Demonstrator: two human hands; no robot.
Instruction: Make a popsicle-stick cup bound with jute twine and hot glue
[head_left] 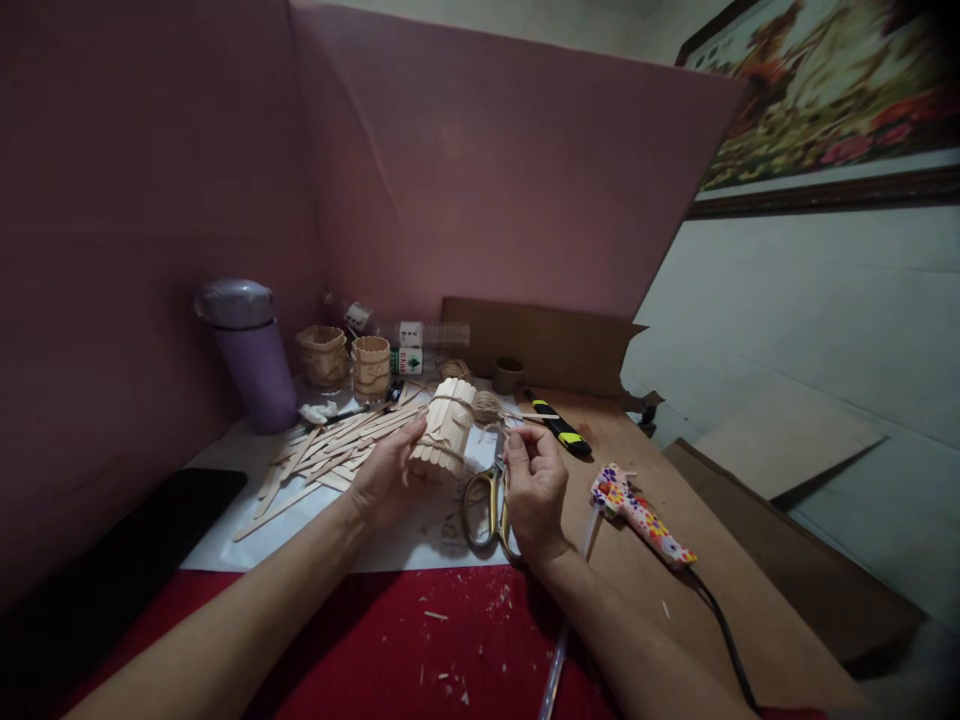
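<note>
My left hand (390,468) is closed around a cup made of wooden craft sticks (444,428), tilted over the table and bound with two bands of twine. To its right, my right hand (534,488) has thumb and forefinger pinched together on what looks like a thin strand of twine (491,432). Just behind lies a small ball of twine (486,405). Gold-handled scissors (481,510) rest between my hands, partly covered by the right one. Loose craft sticks (352,440) are spread on white paper (225,535) at the left.
A floral glue gun (641,515) with a black cord lies at right. Behind are a yellow-black utility knife (561,425), a brown pot (508,374), two stick cups (371,368) and plastic bottles (442,335). A purple tumbler (255,365) stands left. Scraps litter the red cloth (405,640).
</note>
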